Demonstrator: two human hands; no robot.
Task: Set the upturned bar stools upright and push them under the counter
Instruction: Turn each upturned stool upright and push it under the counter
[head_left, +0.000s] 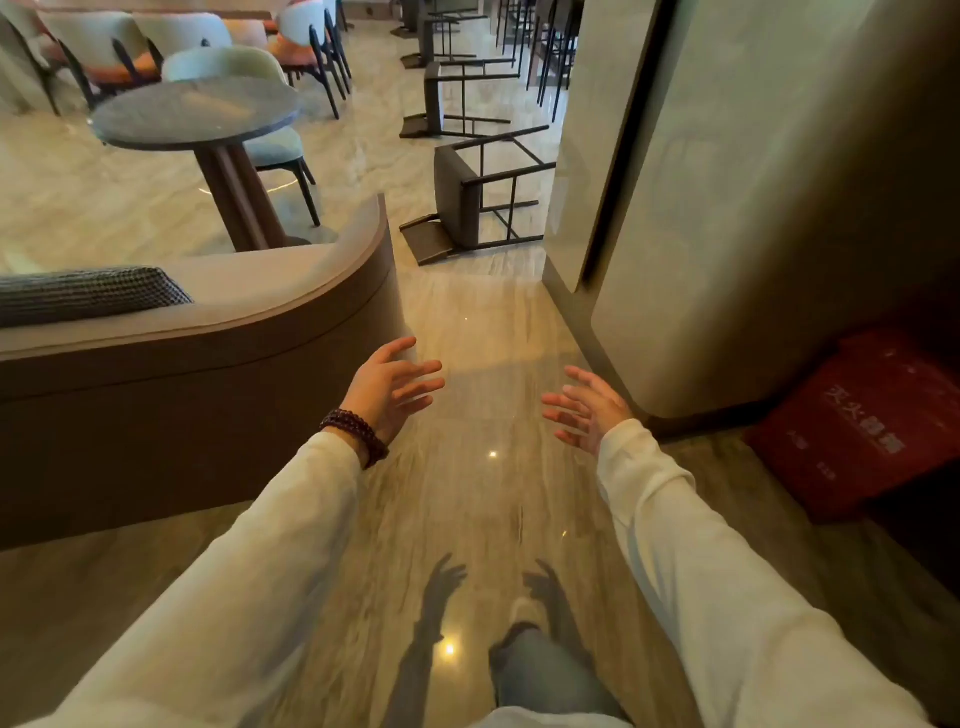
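A dark brown bar stool (460, 200) lies tipped on its side on the marble floor ahead, legs pointing right toward the counter (582, 171). A second tipped stool (434, 98) lies behind it and a third (426, 39) farther back. My left hand (392, 387) and my right hand (587, 410) are held out in front of me over the bare floor, fingers spread and holding nothing. Both hands are well short of the nearest stool. A bead bracelet is on my left wrist.
A curved brown sofa (291, 343) with a grey cushion borders the walkway on the left. Behind it stand a round table (197, 111) and several dining chairs. A pale pillar (779, 208) and a red bag (857, 426) are on the right. Upright stools stand at the far counter.
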